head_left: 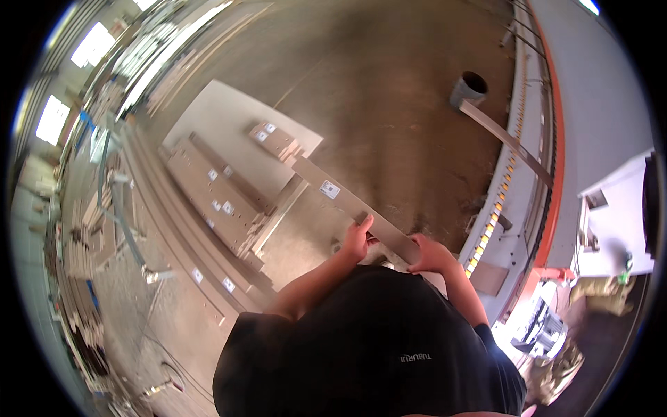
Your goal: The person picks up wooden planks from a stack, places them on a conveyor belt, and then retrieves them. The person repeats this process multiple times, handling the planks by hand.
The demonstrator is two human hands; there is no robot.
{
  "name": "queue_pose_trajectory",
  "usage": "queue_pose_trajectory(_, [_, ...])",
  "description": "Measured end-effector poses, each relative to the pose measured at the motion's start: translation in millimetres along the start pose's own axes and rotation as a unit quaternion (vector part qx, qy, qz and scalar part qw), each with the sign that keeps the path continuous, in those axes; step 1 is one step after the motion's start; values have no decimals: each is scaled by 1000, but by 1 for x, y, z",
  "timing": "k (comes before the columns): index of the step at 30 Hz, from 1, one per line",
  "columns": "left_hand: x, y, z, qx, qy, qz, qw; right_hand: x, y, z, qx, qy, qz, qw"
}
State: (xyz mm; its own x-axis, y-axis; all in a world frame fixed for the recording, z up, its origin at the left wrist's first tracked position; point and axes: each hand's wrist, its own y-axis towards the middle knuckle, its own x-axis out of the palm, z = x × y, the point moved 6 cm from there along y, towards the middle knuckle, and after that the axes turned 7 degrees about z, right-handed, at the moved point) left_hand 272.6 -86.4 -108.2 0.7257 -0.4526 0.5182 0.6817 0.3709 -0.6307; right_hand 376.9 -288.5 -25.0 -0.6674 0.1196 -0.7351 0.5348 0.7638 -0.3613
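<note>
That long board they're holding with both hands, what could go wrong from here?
1. The long board is gripped only at its near end by the left hand and right hand, so the far end might dip or swing.
2. That far end reaches over the stacked panels and could knock them.

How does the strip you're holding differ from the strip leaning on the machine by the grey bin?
The held strip is gripped at its near end by both hands, left and right; the leaning strip is untouched. The held one carries a white label; the other shows none. Both are long, narrow and flat.
</note>
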Motion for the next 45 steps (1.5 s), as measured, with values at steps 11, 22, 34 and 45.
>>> queue_pose_trajectory(11, [-201, 105, 55, 103, -162, 157, 969, -8, 13, -43, -80, -55, 100, 990])
queue_pose_trajectory(22, [-185, 33, -16, -27, -197, 134, 971, 112, 168, -146, -250, -59, -11, 966])
queue_pose_trajectory(34, [-418, 203, 34, 145, -500, 276, 808, 39, 95, 8, 66, -15, 12, 998])
queue_pose_trajectory(45, [-259, 144, 14, 45, -45, 95, 993, -98, -14, 208, 344, -285, 190, 874])
